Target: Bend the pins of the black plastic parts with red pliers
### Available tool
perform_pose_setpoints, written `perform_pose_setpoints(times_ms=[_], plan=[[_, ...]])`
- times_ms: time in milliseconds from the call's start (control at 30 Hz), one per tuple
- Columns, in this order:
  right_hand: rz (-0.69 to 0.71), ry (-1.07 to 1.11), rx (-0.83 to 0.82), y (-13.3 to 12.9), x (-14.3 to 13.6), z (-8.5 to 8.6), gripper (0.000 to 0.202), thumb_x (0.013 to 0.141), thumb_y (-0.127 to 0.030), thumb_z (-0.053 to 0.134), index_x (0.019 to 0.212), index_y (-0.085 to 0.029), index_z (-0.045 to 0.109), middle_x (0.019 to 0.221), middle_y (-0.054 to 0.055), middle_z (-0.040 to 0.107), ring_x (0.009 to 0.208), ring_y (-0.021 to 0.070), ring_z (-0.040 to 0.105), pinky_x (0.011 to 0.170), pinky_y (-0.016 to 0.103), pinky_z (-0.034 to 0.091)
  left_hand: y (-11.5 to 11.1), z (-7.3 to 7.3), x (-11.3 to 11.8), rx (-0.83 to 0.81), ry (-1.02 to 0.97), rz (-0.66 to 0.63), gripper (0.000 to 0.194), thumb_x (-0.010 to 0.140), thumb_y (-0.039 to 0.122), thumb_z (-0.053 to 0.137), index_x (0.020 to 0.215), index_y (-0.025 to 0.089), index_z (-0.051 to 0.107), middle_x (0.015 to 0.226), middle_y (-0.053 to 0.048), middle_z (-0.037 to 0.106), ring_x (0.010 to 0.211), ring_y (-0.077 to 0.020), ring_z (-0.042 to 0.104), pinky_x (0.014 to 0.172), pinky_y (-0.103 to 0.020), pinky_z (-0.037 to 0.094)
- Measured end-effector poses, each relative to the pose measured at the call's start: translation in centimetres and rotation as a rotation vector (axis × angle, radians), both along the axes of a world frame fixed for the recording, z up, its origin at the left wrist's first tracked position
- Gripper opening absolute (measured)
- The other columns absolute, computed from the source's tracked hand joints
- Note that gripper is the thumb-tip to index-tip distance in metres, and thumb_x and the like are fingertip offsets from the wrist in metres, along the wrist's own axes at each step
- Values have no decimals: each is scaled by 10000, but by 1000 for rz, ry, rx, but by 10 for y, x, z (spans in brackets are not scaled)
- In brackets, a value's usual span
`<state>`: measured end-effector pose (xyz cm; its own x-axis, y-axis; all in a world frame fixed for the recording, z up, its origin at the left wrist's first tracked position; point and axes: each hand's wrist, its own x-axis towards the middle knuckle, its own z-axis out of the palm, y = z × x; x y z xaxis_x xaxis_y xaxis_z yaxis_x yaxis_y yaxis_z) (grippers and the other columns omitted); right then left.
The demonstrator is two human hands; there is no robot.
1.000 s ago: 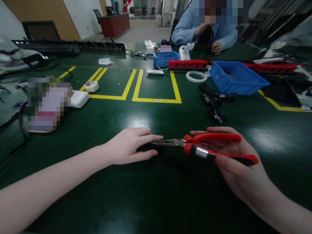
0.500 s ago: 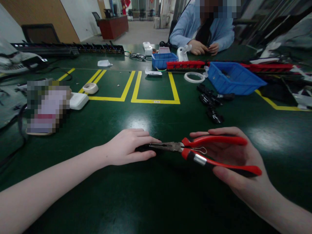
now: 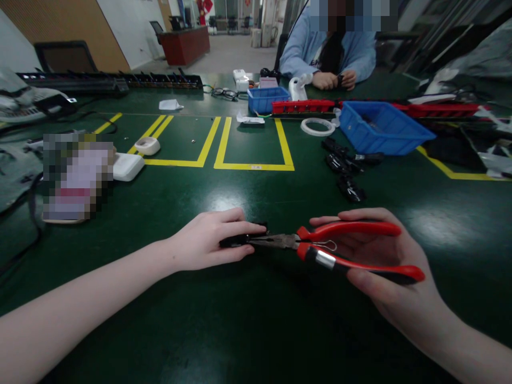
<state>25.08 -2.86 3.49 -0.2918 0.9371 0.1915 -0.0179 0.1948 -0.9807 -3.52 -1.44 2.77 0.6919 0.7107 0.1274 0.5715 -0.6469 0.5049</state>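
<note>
My left hand [image 3: 214, 238] holds a small black part [image 3: 235, 241] between thumb and fingers, low over the green table. Red-handled long-nose pliers [image 3: 324, 234] lie across my right hand [image 3: 400, 261], its fingers behind the upper handle and its thumb at the lower one. The handles are spread, and the narrow metal jaws point left, with their tips at the black part beside my left fingertips. Whether the jaws pinch the part cannot be made out.
Black-wrapped pieces [image 3: 344, 170] lie beyond my right hand, near a blue bin [image 3: 380, 130] and a white tape roll [image 3: 318, 127]. A phone [image 3: 78, 181] and white box [image 3: 128, 166] are at left. A person [image 3: 328, 53] sits across the table [image 3: 180, 330].
More of the black part shows beyond my left fingertips. My right hand and the pliers have shifted very slightly left. The person's hands across the table have moved slightly.
</note>
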Motion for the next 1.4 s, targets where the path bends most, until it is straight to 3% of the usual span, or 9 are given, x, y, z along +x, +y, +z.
perform_pose_setpoints(times_ms=[433, 767, 1167, 1400], plan=[[4, 81, -15, 1, 5, -2, 512, 721, -366, 824, 1178, -336, 594, 1199, 44, 707, 1098, 287, 682, 910, 446, 600, 0, 2, 2, -12, 4, -9, 348, 977, 332, 529, 1296, 210, 590, 1017, -41, 618, 824, -143, 600, 708, -258, 457], [-1, 125, -58, -3, -1, -3, 498, 727, -358, 829, 1170, -313, 606, 1194, 49, 710, 1076, 248, 693, 885, 354, 609, 0, -1, 2, 15, 11, -11, 342, 972, 346, 541, 1282, 215, 599, 1007, -39, 621, 828, -151, 603, 704, -260, 445], [-10, 67, -41, -1, 1, -3, 455, 742, -298, 815, 1141, -311, 598, 1187, 63, 717, 1093, 285, 687, 901, 429, 599, 0, 0, 2, 8, -10, -17, 332, 981, 340, 525, 1280, 218, 599, 987, -35, 617, 816, -146, 602, 686, -254, 441], [0, 54, 48, -4, 3, 2, 483, 730, -381, 817, 1156, -328, 596, 1168, 71, 718, 1037, 300, 706, 872, 461, 612, -1, -2, 0, 13, -16, -24, 331, 982, 352, 520, 1275, 224, 604, 1029, -45, 630, 846, -154, 617, 714, -263, 457]])
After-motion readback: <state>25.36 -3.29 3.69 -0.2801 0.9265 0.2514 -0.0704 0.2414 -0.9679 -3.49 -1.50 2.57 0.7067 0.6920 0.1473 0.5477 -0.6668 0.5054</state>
